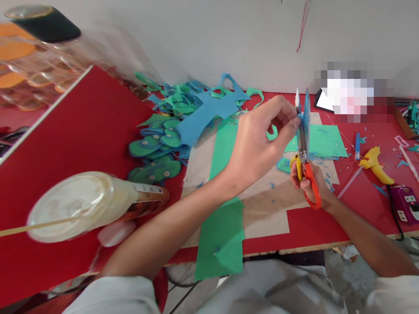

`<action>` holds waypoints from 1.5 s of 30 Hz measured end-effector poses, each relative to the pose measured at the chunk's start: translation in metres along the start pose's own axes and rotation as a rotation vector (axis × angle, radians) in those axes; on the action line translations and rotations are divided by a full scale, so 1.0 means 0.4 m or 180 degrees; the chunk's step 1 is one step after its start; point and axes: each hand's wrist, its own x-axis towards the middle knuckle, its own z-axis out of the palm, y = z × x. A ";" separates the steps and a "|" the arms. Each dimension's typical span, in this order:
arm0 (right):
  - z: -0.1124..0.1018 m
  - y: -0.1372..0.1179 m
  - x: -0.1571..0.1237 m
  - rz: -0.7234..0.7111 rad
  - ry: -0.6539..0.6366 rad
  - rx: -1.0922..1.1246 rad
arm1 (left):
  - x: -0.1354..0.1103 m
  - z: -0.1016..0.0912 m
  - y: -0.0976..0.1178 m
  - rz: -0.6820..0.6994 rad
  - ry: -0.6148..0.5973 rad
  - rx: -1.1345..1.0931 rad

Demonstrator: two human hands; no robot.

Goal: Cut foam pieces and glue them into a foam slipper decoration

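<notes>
My left hand (pixel 258 144) pinches a thin blue foam piece (pixel 307 115), held upright and edge-on above the table. My right hand (pixel 310 181) grips scissors (pixel 306 168) with orange and yellow handles; the blades point up and close on the blue piece. Both hands hover over a brown board (pixel 268 205) strewn with blue and green snippets.
A green sheet (pixel 222 235) hangs over the red table's front edge (pixel 310 248). A pile of blue and green cut-outs (pixel 183 117) lies at the back, slipper shapes (pixel 153 150) beside it. A glue bottle (pixel 91 203) lies left. A yellow glue gun (pixel 376 163) and purple socket (pixel 406 203) sit right.
</notes>
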 end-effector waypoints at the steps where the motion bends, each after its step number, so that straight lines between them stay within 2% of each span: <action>1: -0.002 0.004 0.000 -0.0016 0.0002 -0.0036 | 0.000 0.001 0.000 0.0004 0.0000 0.0005; 10: -0.002 0.001 0.004 0.0144 0.0128 0.0005 | 0.002 -0.002 -0.008 0.0030 0.0037 0.0008; 23: -0.002 -0.020 0.009 0.0130 0.0055 -0.0107 | 0.003 -0.004 -0.013 0.0148 0.0086 -0.0127; 29: -0.016 0.001 0.001 -0.0103 0.0052 -0.0243 | -0.002 0.000 -0.015 0.0098 0.0055 -0.0099; 45: -0.019 -0.004 0.000 0.0061 0.0019 -0.0323 | 0.001 -0.007 0.002 -0.0146 0.0150 -0.0063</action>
